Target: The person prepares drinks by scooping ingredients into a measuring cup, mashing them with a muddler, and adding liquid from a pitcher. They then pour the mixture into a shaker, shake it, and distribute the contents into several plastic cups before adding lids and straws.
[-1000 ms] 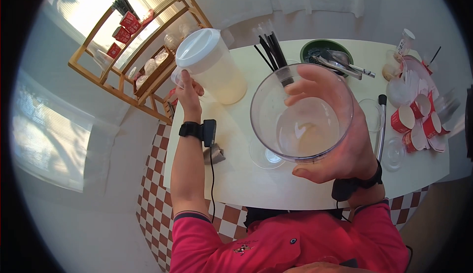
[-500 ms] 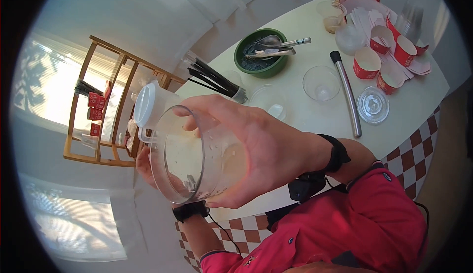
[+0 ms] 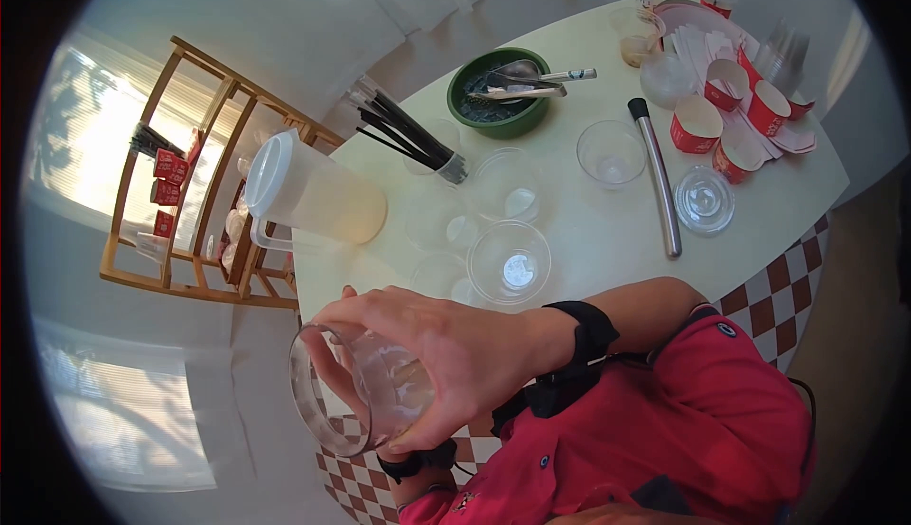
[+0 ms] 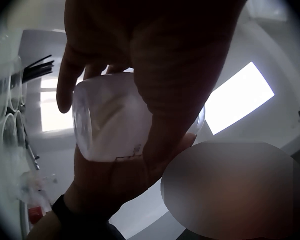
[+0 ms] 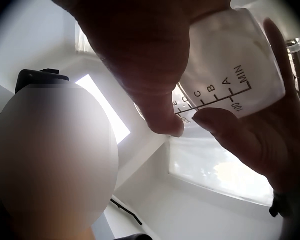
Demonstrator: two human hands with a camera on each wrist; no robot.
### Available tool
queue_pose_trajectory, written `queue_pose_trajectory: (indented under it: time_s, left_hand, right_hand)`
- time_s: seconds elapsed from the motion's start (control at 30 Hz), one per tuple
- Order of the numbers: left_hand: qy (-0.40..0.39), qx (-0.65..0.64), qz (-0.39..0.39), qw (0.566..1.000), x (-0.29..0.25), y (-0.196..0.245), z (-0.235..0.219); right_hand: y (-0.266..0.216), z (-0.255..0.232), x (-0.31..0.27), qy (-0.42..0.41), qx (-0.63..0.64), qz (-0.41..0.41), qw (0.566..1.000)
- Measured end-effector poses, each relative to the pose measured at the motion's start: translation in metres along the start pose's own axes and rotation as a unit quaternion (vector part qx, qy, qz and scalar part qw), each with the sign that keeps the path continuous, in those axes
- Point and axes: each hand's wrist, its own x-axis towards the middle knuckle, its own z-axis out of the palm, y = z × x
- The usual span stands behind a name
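Note:
A clear measuring cup [image 3: 327, 397] is tilted on its side, rim toward the lower left in the head view. My right hand [image 3: 455, 350] curls round its body. Most of my left hand is hidden behind the cup there. In the left wrist view, my left hand [image 4: 160, 55] grips the cup [image 4: 112, 117] from above and my right hand [image 4: 110, 177] holds it from below. The right wrist view shows printed marks on the cup [image 5: 232, 60], with my left thumb and fingers [image 5: 275, 135] round it and my right hand [image 5: 140, 55] against it.
A lidded pitcher [image 3: 327, 198] stands at the table's left. Several clear cups [image 3: 510, 262], a straw holder [image 3: 454, 166], a green bowl [image 3: 503, 122], a metal muddler [image 3: 660, 179] and red paper cups [image 3: 697, 127] are on the table [image 3: 588, 240].
My left hand has let go of the pitcher and now holds the measuring cup. My right hand has carried the cup left and down, turning it sideways. The head view has turned.

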Motion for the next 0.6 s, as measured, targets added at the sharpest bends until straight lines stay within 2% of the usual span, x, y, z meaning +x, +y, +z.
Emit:
queue_pose_trajectory:
  time_s: [0.1, 0.2, 0.3, 0.4, 0.5, 0.53, 0.6]
  left_hand:
    - [0.081, -0.016, -0.028, 0.996, -0.017, 0.002, -0.004]
    - [0.152, -0.031, -0.059, 0.986, -0.027, 0.004, -0.004]
    - [0.196, -0.044, -0.093, 0.975, -0.037, 0.006, -0.003]
    - [0.207, -0.058, -0.134, 0.967, -0.047, 0.010, 0.001]
    - [0.157, -0.074, -0.158, 0.972, -0.063, 0.002, -0.003]
    - [0.076, -0.072, -0.122, 0.987, -0.064, -0.010, -0.013]
    - [-0.082, -0.077, -0.044, 0.993, -0.064, -0.037, -0.032]
  right_hand:
    - [0.016, 0.021, -0.004, 0.014, -0.066, -0.036, 0.997]
    - [0.024, 0.041, -0.012, 0.015, -0.084, -0.036, 0.996]
    - [0.028, 0.054, -0.017, 0.027, -0.133, -0.051, 0.989]
    - [0.028, 0.056, -0.019, 0.022, -0.200, -0.063, 0.978]
    - [0.017, 0.030, -0.019, -0.028, -0.214, -0.041, 0.976]
    - [0.008, 0.016, -0.022, -0.048, -0.208, -0.026, 0.977]
    - [-0.018, -0.012, -0.035, 0.041, -0.258, -0.006, 0.965]
